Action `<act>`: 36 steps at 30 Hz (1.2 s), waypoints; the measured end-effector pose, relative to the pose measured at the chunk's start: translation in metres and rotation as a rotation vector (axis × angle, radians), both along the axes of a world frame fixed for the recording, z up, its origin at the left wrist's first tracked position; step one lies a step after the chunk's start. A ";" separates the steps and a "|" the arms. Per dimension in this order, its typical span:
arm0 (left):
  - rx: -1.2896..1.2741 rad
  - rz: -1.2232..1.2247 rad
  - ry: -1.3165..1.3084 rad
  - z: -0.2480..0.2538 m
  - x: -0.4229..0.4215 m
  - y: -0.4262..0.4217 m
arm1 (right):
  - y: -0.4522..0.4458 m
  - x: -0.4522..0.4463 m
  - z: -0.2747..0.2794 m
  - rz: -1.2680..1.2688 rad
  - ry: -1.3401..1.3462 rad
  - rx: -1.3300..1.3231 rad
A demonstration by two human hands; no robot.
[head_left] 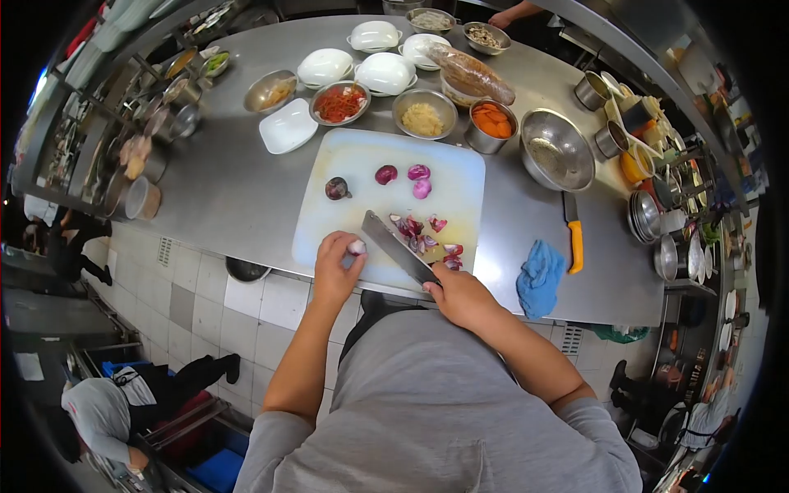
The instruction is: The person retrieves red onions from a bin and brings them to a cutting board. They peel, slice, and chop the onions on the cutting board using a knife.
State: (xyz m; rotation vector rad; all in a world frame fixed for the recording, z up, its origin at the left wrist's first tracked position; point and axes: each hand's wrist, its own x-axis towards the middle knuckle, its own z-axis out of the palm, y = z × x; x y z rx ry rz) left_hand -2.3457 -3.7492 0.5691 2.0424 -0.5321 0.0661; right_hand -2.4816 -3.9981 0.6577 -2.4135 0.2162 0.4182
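On the white cutting board, my left hand is closed around a small pale onion, near the front left edge. My right hand grips the handle of a broad kitchen knife, whose blade slants up and left across the board. Right of the blade lie dark red onion skins and trimmings. Farther back are a purple onion, two shiny purple pieces of onion, and a dark unpeeled onion at the left.
Behind the board stand bowls of red shreds, chopped pale pieces and sliced carrots, plus white dishes. At right are a large metal bowl, a yellow-handled knife and a blue cloth. Other people work nearby.
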 end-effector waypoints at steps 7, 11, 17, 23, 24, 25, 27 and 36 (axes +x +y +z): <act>0.028 -0.042 0.163 0.005 0.001 0.011 | 0.011 0.003 0.038 0.092 0.042 -0.023; 0.010 -0.071 0.093 0.003 0.003 0.012 | 0.014 0.005 0.052 0.096 0.080 -0.048; 0.024 -0.066 0.078 -0.002 0.002 0.015 | 0.011 0.019 0.053 0.116 0.156 0.015; 0.028 -0.032 0.034 -0.009 -0.003 0.015 | 0.030 0.028 -0.017 0.146 -0.039 0.006; 0.025 -0.034 0.035 -0.012 -0.005 0.016 | 0.034 0.027 -0.027 0.135 -0.046 0.007; 0.021 -0.038 0.006 -0.015 -0.006 0.017 | 0.037 0.026 -0.029 0.122 -0.054 0.007; 0.011 -0.050 -0.031 -0.021 -0.007 0.015 | 0.041 0.023 -0.028 0.112 -0.028 -0.016; 0.024 -0.096 0.636 -0.008 0.014 0.031 | 0.032 0.014 -0.028 0.073 -0.035 0.000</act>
